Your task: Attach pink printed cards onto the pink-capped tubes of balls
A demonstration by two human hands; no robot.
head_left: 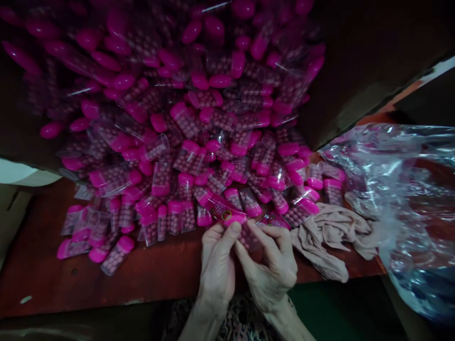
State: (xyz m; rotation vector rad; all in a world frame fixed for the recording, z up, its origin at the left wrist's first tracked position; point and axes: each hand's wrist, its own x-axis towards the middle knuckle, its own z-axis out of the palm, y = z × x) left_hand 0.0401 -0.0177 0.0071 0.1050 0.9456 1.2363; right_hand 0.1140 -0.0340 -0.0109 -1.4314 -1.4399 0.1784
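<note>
Near the table's front edge my two hands meet over a small clear container (pixel 249 238) with a pink cap and round balls inside. My left hand (pixel 221 255) pinches its pink cap end between thumb and fingers. The fingers of my right hand (pixel 272 258) close on the clear body. A printed pink label strip (pixel 222 208) rests against the cap, just beyond my left fingertips. Another printed pink label (pixel 273 220) lies behind my right hand, partly hidden by it.
Many similar containers (pixel 188 156) are heaped before me, spilling from a dark box (pixel 355 61) onto the red-brown table (pixel 142 279). A crumpled beige cloth (pixel 330 232) lies right of my hands. Clear plastic film (pixel 419 189) covers the right side.
</note>
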